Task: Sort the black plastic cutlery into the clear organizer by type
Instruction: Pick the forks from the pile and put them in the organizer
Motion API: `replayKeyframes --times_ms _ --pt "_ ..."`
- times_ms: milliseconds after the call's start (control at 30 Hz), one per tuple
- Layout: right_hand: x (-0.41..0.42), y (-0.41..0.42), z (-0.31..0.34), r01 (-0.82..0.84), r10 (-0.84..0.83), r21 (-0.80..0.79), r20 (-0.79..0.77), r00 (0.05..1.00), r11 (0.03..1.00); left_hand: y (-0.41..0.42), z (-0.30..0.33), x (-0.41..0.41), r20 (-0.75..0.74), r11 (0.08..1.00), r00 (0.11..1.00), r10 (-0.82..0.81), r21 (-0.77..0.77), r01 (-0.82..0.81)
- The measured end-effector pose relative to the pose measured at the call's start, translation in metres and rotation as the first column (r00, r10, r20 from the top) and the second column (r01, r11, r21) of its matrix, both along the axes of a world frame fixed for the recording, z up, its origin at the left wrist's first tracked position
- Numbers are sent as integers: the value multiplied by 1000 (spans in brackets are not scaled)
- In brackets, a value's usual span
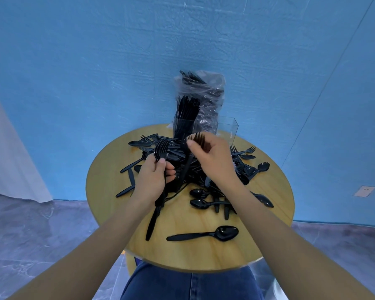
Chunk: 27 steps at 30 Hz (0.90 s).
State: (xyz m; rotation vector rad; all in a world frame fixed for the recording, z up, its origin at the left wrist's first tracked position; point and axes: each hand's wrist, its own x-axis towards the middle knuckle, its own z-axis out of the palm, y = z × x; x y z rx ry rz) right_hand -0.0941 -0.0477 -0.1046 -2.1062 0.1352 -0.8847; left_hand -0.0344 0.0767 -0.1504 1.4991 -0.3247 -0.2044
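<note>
A heap of black plastic cutlery (243, 169) covers the middle of a round wooden table (275, 204). My left hand (153, 177) grips a bundle of black forks (160, 148), tines up, handles trailing down past my wrist. My right hand (212, 160) pinches another fork (198, 137) just in front of the clear organizer (227, 126). The organizer stands at the table's far edge. Its left compartment holds upright black cutlery (185, 113); the right compartment looks empty.
A clear plastic bag (208, 94) with more black cutlery stands behind the organizer. Loose spoons lie near me, one large spoon (204, 234) at the front. A blue wall rises behind the table. My knees in jeans sit under its near edge.
</note>
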Motion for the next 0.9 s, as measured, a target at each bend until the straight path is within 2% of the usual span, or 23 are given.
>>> replayKeyframes --times_ms 67,233,333,500,633,767,900 --pt "3 -2 7 52 -52 97 -1 999 994 -3 5 -3 98 1000 995 -5 15 4" --pt "9 10 8 134 -126 217 -52 991 967 -13 9 -10 343 993 938 -47 119 6" --pt "10 14 2 149 -135 297 -68 989 943 -16 13 -21 337 993 936 -102 92 75" --pt "6 17 -1 114 -89 405 -81 993 907 -15 10 -17 425 982 900 -91 189 10" --pt "5 17 -1 102 -79 438 -70 994 893 -15 11 -17 382 971 911 -155 228 70" --pt "1 13 -2 -22 49 471 -45 998 882 -10 13 -16 356 966 906 -229 196 167" --pt "-2 7 -6 -67 109 419 -78 991 906 -7 13 -17 304 960 916 -263 178 216"
